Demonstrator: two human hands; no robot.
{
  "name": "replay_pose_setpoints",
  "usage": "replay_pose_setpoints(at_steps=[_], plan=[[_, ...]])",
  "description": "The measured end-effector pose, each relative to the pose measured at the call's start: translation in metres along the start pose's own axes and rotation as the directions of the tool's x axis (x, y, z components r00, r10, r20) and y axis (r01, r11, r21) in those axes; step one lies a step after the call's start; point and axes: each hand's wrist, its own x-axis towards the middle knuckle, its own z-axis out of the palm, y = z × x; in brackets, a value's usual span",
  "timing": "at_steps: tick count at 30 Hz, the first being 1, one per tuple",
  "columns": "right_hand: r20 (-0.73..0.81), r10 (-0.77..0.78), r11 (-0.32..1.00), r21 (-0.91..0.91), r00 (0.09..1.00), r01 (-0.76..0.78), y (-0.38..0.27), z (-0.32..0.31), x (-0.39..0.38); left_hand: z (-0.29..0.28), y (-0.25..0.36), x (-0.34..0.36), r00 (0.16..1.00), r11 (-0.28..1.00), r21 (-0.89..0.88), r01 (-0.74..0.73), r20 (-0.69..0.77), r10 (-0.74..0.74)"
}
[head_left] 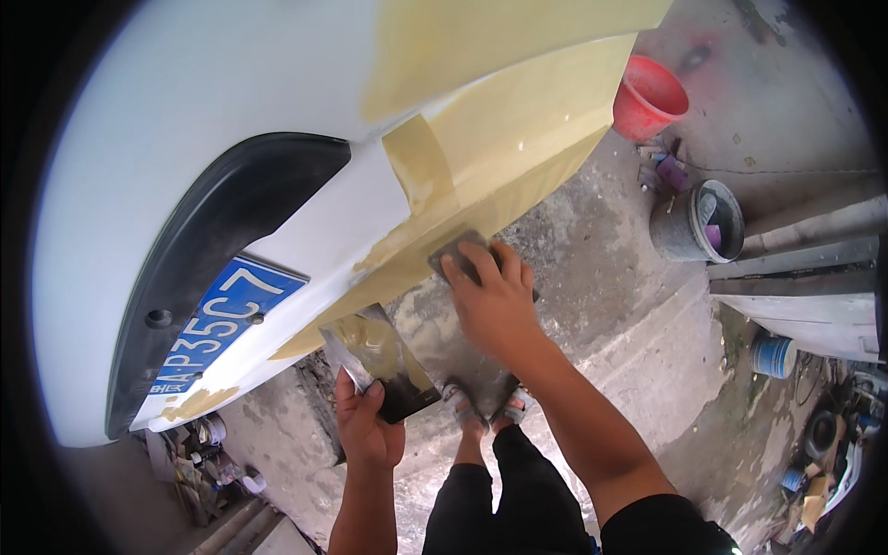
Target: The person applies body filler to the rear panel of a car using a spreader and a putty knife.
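Observation:
My left hand (367,430) grips a dark flat putty board (405,393) by its near edge. Yellowish putty is smeared over the board's shiny face. My right hand (490,291) is closed on a dark, flat putty spreader (447,254), its far edge at the lower edge of the white car bumper (347,213); whether it touches is hard to make out. Broad patches of yellow filler (518,111) cover the bumper's right side, and a thinner band runs along its lower edge. A blue licence plate (227,319) sits in a black recess at the left.
A red bucket (650,97) stands at the upper right, with a grey bucket (680,227) below it. Farther down are a blue tub (772,355) and a pile of scrap (823,453). My sandalled feet stand on stained concrete (629,370) under the bumper.

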Motion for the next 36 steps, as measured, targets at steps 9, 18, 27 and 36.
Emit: replay_pose_setpoints(at_steps=[9,18,27,36], plan=[[0.133,-0.256,0.718,0.69,0.958,0.096,0.001,-0.032,-0.053,0.017,0.01,0.006,0.996,0.998,0.001,-0.061,0.065,0.06],[-0.431,-0.189,0.982,-0.09,0.882,0.167,-0.005,-0.013,0.077,-0.005,0.011,-0.007,0.997,0.997,0.074,-0.03,-0.064,0.035],[-0.293,-0.145,0.979,-0.178,0.945,0.095,0.005,0.048,0.042,-0.029,0.009,-0.01,0.997,0.999,0.054,-0.008,-0.071,0.011],[-0.357,-0.145,0.977,-0.2,0.923,0.076,-0.012,-0.016,0.068,-0.033,0.009,-0.011,0.999,0.999,0.037,-0.001,-0.037,0.002]])
